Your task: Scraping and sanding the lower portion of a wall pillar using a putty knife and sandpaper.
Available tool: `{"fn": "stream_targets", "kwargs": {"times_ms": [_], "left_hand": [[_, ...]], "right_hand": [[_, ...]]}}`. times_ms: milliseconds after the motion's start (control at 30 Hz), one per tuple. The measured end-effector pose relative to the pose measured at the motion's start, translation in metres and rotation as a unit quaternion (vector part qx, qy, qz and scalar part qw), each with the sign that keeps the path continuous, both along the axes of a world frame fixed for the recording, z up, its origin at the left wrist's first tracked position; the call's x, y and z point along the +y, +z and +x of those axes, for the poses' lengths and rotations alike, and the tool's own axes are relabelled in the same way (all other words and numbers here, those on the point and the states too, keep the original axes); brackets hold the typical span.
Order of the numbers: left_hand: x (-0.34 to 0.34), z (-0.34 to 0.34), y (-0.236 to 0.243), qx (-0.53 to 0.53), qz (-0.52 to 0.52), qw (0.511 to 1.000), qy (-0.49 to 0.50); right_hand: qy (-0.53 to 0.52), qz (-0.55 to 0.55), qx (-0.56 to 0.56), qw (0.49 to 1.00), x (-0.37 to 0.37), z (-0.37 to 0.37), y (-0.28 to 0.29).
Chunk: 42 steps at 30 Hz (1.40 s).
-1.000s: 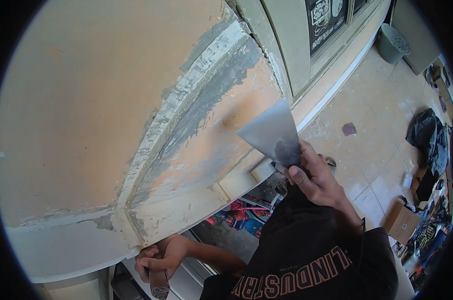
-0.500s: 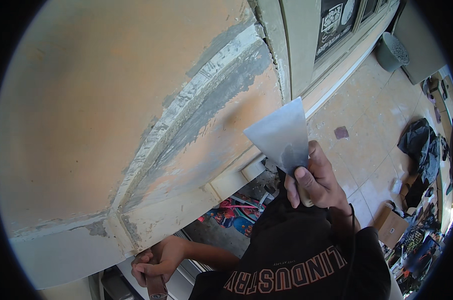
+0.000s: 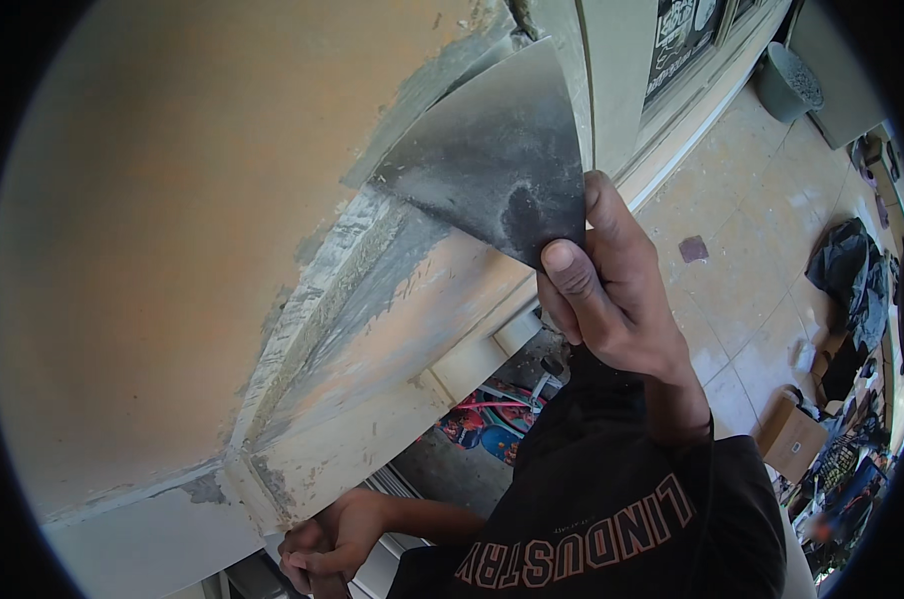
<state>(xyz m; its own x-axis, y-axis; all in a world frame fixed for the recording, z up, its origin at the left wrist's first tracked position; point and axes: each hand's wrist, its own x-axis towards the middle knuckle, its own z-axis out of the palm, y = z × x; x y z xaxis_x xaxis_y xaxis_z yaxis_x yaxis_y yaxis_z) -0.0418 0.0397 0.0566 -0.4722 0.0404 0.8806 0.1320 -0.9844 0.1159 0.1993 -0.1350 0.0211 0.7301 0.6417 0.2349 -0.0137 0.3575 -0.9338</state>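
Note:
My right hand (image 3: 616, 285) is closed around a putty knife, its thumb and a finger pressed on the wide metal blade (image 3: 492, 150). The blade points up and left, in front of the upper end of a whitish curved ledge (image 3: 317, 299) on the wall. Its edge lies at or very near the ledge; contact is hard to tell. Grey filler (image 3: 367, 290) runs along the ledge, over peach paint (image 3: 452, 309). Low on the left, below the wall's corner, my left hand (image 3: 337, 544) is closed; what it grips is mostly hidden.
A grey bucket (image 3: 786, 85) stands on the tiled floor (image 3: 746, 250) at the far right. Black plastic bags (image 3: 851, 275) and a cardboard box (image 3: 791, 439) lie nearer on that side. Colourful items (image 3: 492, 424) sit below the wall's lower edge. A door frame (image 3: 611, 90) rises beside the ledge.
My right hand has moved the putty knife up and left, from in front of the door side to over the ledge's upper end. My left hand has shifted slightly down and right.

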Motion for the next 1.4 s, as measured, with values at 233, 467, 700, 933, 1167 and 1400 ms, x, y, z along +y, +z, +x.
{"fn": "stream_targets", "kwargs": {"times_ms": [233,467,700,933,1167,1400], "left_hand": [[-0.002,0.005,0.004,0.011,0.007,0.998,0.057],[-0.005,0.002,-0.003,0.055,-0.005,0.997,0.058],[-0.006,0.001,0.004,0.062,0.014,0.995,0.071],[-0.001,-0.004,-0.001,0.062,0.007,0.997,0.047],[-0.006,0.005,0.0,0.037,-0.005,0.998,0.047],[-0.006,0.009,-0.001,0.042,-0.004,0.997,0.07]], "right_hand": [[0.069,0.065,0.083,0.992,-0.009,-0.014,0.012],[0.029,0.052,0.064,0.996,-0.003,-0.015,0.002],[-0.014,0.069,0.029,0.997,0.005,-0.019,0.004],[-0.006,-0.023,-0.068,0.997,-0.003,-0.02,0.006],[-0.047,-0.022,-0.018,0.998,0.01,-0.027,0.005],[0.066,0.143,0.151,0.976,0.015,-0.047,0.016]]}}
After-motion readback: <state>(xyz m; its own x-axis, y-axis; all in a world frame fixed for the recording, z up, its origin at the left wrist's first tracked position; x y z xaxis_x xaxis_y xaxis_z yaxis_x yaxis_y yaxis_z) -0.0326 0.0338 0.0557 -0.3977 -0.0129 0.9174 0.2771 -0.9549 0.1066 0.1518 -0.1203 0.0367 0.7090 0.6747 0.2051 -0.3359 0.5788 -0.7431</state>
